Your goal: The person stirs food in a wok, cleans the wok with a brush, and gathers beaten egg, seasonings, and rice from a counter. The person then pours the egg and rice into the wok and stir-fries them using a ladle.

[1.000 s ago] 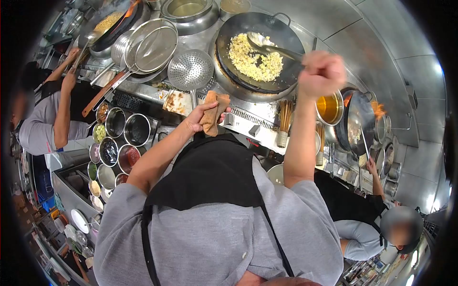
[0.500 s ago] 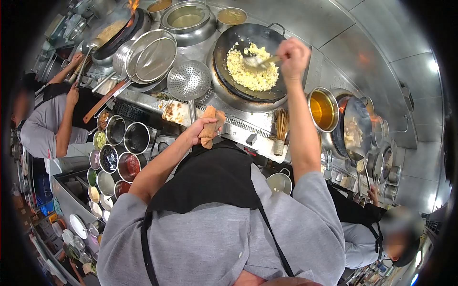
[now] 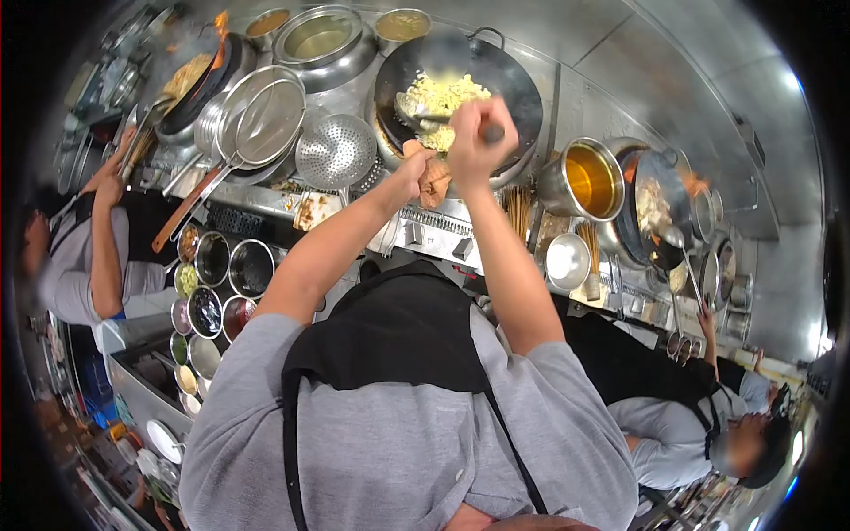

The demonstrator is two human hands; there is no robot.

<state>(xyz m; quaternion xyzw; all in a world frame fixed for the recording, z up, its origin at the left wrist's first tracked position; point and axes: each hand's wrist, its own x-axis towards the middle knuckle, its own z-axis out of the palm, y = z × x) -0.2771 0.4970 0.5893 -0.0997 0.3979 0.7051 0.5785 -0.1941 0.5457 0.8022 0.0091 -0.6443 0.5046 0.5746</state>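
A black wok holds yellow fried rice on the steel range. My right hand grips the handle of a metal ladle whose bowl lies in the rice. My left hand holds a folded brown cloth pressed against the wok's near rim. Both arms reach forward over my black apron.
A perforated skimmer and a mesh strainer lie left of the wok. A pot of oil stands to the right. Several seasoning bowls sit at lower left. A person cooks on each side at their own woks.
My left hand carried the cloth up from the counter edge to the wok rim. My right hand pulled the ladle back toward me and to the left.
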